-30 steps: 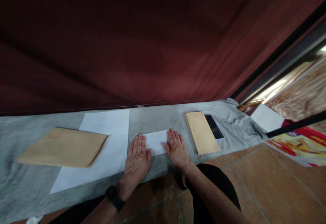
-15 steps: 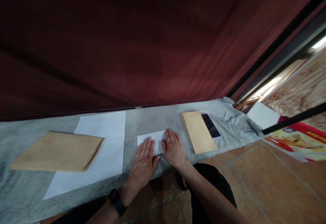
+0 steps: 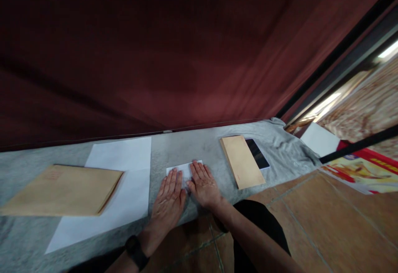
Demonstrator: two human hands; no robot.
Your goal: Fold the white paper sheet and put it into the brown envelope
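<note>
A small piece of folded white paper lies on the grey cloth, mostly covered by my two hands. My left hand rests flat on its left part, fingers stretched forward. On its right part my right hand lies flat too, fingers extended and the thumb pointing toward the left hand. Only the paper's far edge and a strip between the hands show. A black watch sits on my left wrist.
Brown envelopes lie over large white paper sheets at left. More brown envelopes partly cover a dark phone at right. A grey cloth covers the narrow surface before a dark red curtain. Tiled floor lies beyond its front edge.
My right hand has slid left across the paper, covering more of it and coming closer to my left hand. The view has shifted slightly.
</note>
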